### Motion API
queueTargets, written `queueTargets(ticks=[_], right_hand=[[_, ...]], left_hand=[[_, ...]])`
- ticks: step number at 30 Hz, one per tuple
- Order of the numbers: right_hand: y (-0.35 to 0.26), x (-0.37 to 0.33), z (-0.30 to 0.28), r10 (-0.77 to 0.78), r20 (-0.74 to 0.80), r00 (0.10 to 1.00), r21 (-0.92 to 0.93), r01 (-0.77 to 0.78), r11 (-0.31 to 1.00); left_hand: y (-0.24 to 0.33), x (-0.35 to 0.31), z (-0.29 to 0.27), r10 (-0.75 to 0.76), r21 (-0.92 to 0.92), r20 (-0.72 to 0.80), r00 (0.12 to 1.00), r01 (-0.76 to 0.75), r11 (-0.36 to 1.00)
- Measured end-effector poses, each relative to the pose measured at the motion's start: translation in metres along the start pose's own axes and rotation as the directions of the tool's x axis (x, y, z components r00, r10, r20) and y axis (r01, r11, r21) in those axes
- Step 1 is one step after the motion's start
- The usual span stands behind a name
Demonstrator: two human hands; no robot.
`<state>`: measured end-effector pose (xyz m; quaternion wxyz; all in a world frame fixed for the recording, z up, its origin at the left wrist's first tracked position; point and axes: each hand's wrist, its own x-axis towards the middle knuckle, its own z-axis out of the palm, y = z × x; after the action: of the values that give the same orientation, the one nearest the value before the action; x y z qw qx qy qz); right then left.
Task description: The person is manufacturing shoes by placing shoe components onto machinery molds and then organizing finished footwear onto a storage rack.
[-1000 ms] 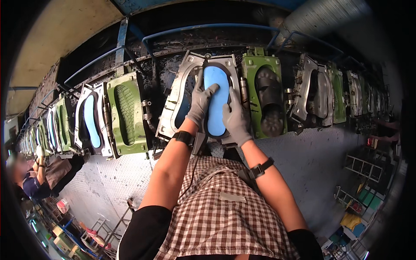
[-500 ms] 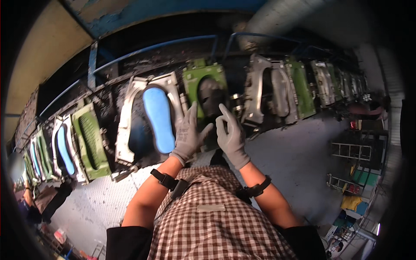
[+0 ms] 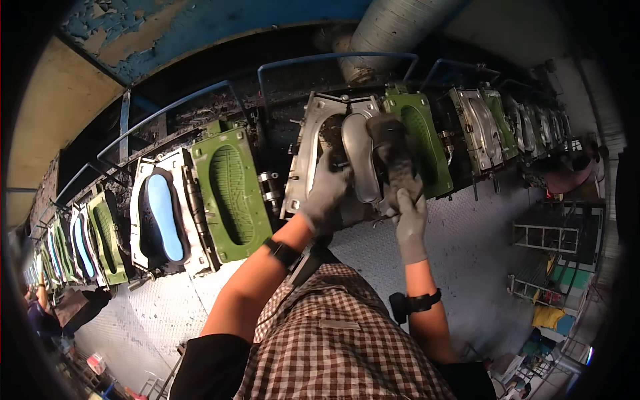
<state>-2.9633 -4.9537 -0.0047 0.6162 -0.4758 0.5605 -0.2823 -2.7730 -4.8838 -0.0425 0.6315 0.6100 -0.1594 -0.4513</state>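
Right hand [image 3: 411, 223]: in a grey glove, right of the frame's centre; its fingers are closed on the lower end of the black sandal.
Black sandal [image 3: 388, 137]: right of centre, held up in front of the mould, between the sole-shaped metal plate and the green mould half; its outline is blurred, so the straps cannot be told well.
Left hand [image 3: 327, 193]: in a grey glove, near the centre, before the lower part of the silver mould frame; the fingers are bent and in shadow, and I cannot tell if they grasp something or only touch the frame.
Silver mould frame [image 3: 303, 160]: upper centre, standing open, with the sole-shaped metal plate [image 3: 360, 157] at its right side.
Green mould half [image 3: 430, 147]: just right of the sandal, with a long foot-shaped hollow.
Ribbed green mould [image 3: 233, 193]: left of centre, its hollow marked with cross ribs.
Pale blue insole [image 3: 164, 217]: left part of the frame, lying in another open mould.
Blue rail [image 3: 337, 58]: at the top, behind the moulds.
Checked apron [image 3: 333, 360]: brown and white, at the lower centre.
Co-worker [image 3: 41, 303]: at the far left edge, partly seen.
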Motion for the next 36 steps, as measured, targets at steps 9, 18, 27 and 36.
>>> queueTargets(ticks=[9,18,27,36], right_hand=[[-0.031,0.135,-0.009,-0.435,0.008,0.9,-0.23,0.425,0.875],[-0.017,0.117,0.044,-0.212,0.912,0.352,-0.335,0.936,0.112],[0.011,0.055,-0.029,0.072,0.937,0.343,-0.35,0.924,0.153],[0.024,0.11,0.0,0.026,0.723,0.69,-0.536,0.537,0.651]], left_hand=[[-0.074,0.077,0.035,-0.158,-0.206,-0.014,0.987,0.152,0.967],[-0.086,0.003,0.011,-0.184,0.009,0.132,0.974,0.184,0.983],[-0.112,-0.071,0.031,-0.487,-0.194,0.314,0.815,0.557,0.807],[-0.072,-0.029,0.036,-0.211,-0.156,-0.264,0.941,0.175,0.972]])
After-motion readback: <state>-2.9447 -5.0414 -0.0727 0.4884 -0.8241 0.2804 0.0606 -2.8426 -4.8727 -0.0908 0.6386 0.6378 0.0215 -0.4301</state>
